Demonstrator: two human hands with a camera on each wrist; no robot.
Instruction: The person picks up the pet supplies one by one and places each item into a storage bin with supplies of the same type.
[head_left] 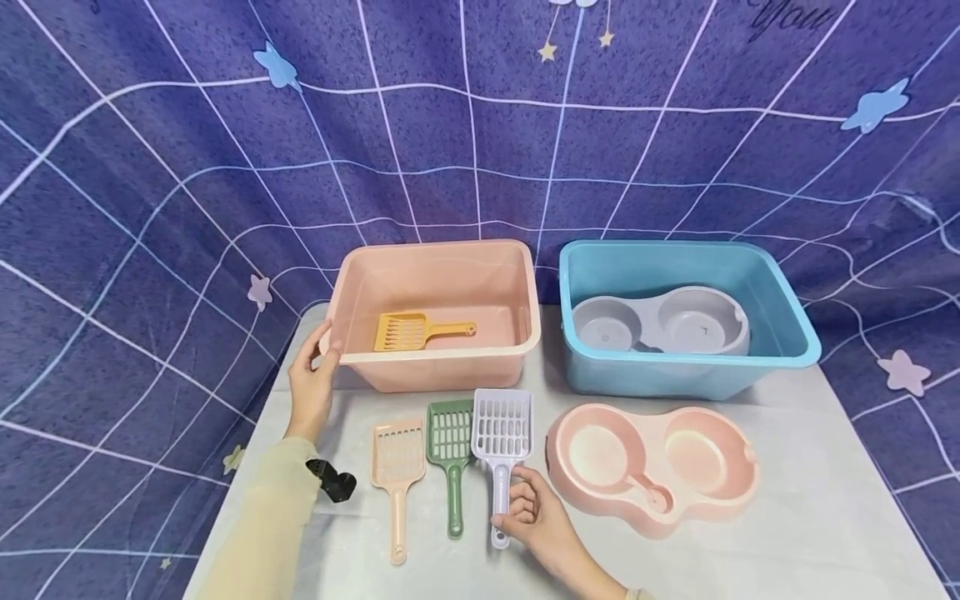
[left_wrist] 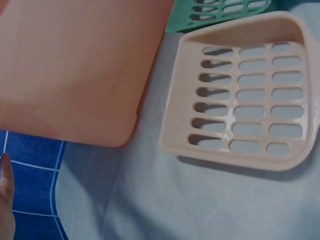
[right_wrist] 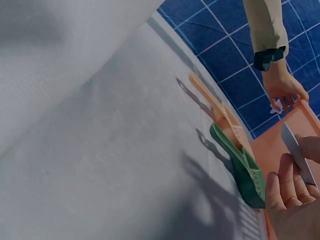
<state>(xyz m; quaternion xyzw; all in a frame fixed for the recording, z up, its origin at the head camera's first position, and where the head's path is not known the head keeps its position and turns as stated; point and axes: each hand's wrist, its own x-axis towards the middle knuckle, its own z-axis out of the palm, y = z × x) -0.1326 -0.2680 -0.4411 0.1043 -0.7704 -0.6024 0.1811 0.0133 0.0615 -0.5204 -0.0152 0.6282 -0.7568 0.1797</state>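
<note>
My right hand [head_left: 542, 517] holds the handle of a lavender cat litter scoop [head_left: 503, 423] between thumb and fingers, its slotted head pointing toward the bins. In the right wrist view the scoop's handle [right_wrist: 296, 152] is seen edge-on, raised over the table. My left hand [head_left: 311, 383] grips the front left corner of a pink plastic bin [head_left: 431, 369], thumb at the rim. Inside that bin lies a yellow scoop [head_left: 405, 332]. A green scoop [head_left: 453, 442] and a peach scoop [head_left: 398, 457] lie side by side on the table, left of the lavender one.
To the right stands a blue bin [head_left: 675, 379] with a grey double pet bowl [head_left: 701, 321] inside. In front of it sits a pink double bowl [head_left: 655, 433]. A patterned blue curtain [head_left: 465, 133] hangs behind the white-covered table [head_left: 817, 500].
</note>
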